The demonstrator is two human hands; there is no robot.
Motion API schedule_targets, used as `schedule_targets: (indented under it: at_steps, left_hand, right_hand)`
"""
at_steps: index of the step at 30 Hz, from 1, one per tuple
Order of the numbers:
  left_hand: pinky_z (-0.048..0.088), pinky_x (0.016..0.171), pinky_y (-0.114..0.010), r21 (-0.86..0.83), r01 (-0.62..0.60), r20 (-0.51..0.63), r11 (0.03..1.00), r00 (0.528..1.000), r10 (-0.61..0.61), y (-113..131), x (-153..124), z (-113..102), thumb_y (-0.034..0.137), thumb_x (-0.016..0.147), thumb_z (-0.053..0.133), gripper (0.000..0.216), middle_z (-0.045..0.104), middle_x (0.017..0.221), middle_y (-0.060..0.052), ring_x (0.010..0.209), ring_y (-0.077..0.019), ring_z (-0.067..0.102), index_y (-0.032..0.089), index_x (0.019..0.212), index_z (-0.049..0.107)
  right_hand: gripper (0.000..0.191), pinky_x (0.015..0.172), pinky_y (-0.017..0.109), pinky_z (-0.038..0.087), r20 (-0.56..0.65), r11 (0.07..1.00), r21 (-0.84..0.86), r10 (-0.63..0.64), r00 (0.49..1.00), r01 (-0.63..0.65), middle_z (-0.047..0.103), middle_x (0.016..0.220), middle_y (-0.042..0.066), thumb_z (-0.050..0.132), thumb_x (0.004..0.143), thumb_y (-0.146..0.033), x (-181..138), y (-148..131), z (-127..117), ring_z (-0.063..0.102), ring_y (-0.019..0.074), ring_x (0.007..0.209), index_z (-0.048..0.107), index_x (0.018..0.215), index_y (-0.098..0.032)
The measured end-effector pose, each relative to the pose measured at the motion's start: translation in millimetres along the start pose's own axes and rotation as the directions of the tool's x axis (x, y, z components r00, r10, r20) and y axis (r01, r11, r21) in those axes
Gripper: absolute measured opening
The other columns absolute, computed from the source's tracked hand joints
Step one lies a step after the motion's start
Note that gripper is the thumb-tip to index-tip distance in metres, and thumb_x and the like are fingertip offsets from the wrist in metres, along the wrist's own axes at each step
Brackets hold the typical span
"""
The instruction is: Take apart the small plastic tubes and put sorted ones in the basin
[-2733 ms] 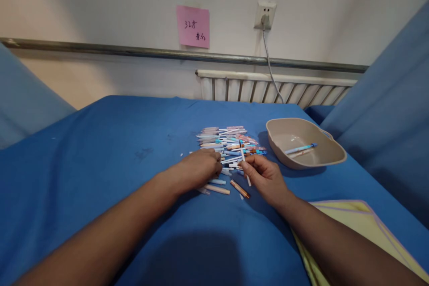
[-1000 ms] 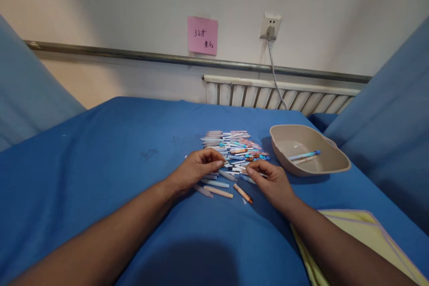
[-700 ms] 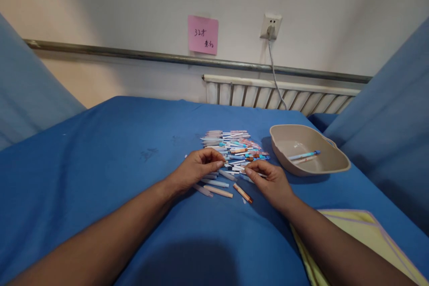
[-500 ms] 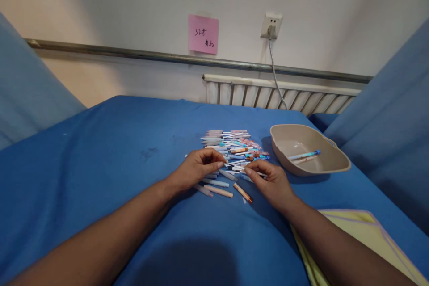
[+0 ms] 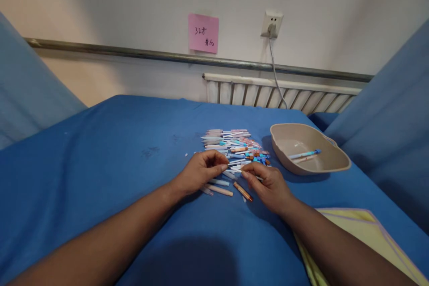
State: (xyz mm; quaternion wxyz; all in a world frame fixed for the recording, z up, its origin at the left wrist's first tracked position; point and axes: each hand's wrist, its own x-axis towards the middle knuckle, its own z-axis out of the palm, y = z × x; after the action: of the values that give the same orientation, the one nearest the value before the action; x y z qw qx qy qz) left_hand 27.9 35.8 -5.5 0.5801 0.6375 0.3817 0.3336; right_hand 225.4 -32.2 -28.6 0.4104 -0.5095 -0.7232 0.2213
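My left hand (image 5: 203,170) is closed in a pinch at the near left side of a pile of pen parts (image 5: 231,144); whatever its fingertips hold is too small to make out. Facing it, my right hand (image 5: 268,187) pinches a thin white pen refill (image 5: 236,170) that points toward the left fingertips. Pale pen barrels, white refills and blue, orange and brown pieces make up the pile. Below the hands lie a peach pen barrel (image 5: 220,190), a light blue barrel (image 5: 220,182) and an orange-brown barrel (image 5: 243,191).
A beige basin (image 5: 321,161) with a couple of pens (image 5: 304,155) inside stands to the right. A folded yellow cloth (image 5: 355,228) lies at the near right, partly under my forearm. Blue cloth (image 5: 100,152) covers the table; a radiator (image 5: 248,91) stands behind it.
My right hand has shifted slightly left, bringing its fingertips closer to the left hand. My left hand has moved slightly to the right. The basin and pile stay put.
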Motion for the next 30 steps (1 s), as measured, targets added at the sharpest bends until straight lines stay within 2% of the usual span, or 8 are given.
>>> schedule_targets:
  at_steps: [5,8,14,22,25,30]
  left_hand:
    - [0.039,0.06,-0.023,-0.066,0.025,0.0,0.998,1.0,-0.025,-1,0,1,0.03,0.063,0.077,0.026,0.058,0.069,0.001,0.063,-0.01,0.051,0.013,0.077,0.063]
    - [0.039,0.06,-0.022,-0.108,0.05,0.006,0.993,0.999,-0.049,-1,-1,3,0.03,0.063,0.079,0.029,0.057,0.068,0.002,0.062,-0.0092,0.051,0.014,0.079,0.062]
    - [0.039,0.058,-0.021,-0.143,0.11,0.018,0.984,0.994,-0.108,-3,-2,3,0.031,0.063,0.08,0.033,0.06,0.069,0.002,0.061,-0.0091,0.053,0.014,0.085,0.061]
    - [0.039,0.057,-0.021,-0.163,0.1,0.008,0.981,0.995,-0.1,-5,-1,4,0.03,0.063,0.081,0.034,0.06,0.069,0.001,0.06,-0.0089,0.053,0.014,0.085,0.061]
    - [0.04,0.058,-0.021,-0.159,0.097,0.006,0.983,0.995,-0.097,-6,-1,5,0.03,0.062,0.081,0.034,0.061,0.069,0.001,0.06,-0.0085,0.054,0.014,0.085,0.061]
    - [0.044,0.063,-0.023,-0.148,0.132,0.097,0.98,0.988,-0.119,0,0,-7,0.028,0.064,0.08,0.041,0.066,0.081,-0.003,0.068,-0.0113,0.059,0.015,0.097,0.06]
  right_hand:
    - [0.028,0.053,0.021,0.038,0.09,0.999,0.029,-0.034,0.995,0.032,0.058,0.056,-0.004,0.047,0.091,-0.024,-3,-4,1,0.051,0.0106,0.048,0.058,0.117,-0.018]
    - [0.034,0.053,0.022,0.039,0.125,0.997,0.047,-0.063,0.99,0.058,0.057,0.055,-0.004,0.046,0.092,-0.022,-4,-4,0,0.05,0.0103,0.047,0.055,0.124,-0.019]
    - [0.034,0.057,0.023,0.04,0.163,0.997,0.03,-0.077,0.984,0.073,0.06,0.061,-0.002,0.047,0.091,-0.022,-4,-3,0,0.053,0.0114,0.053,0.056,0.125,-0.022]
    - [0.04,0.056,0.022,0.037,0.196,0.999,-0.001,-0.032,0.98,0.032,0.056,0.061,-0.003,0.042,0.092,-0.021,-4,-10,-1,0.05,0.0118,0.054,0.049,0.132,-0.023]
    - [0.039,0.057,0.022,0.037,0.209,0.999,0.006,-0.041,0.977,0.041,0.056,0.062,-0.003,0.043,0.092,-0.02,-3,-12,-2,0.049,0.0113,0.054,0.051,0.13,-0.023]
    - [0.037,0.054,0.021,0.036,0.179,0.997,0.067,0.014,0.984,-0.026,0.053,0.058,-0.004,0.043,0.091,-0.021,-4,-13,-2,0.046,0.0106,0.051,0.055,0.126,-0.02]
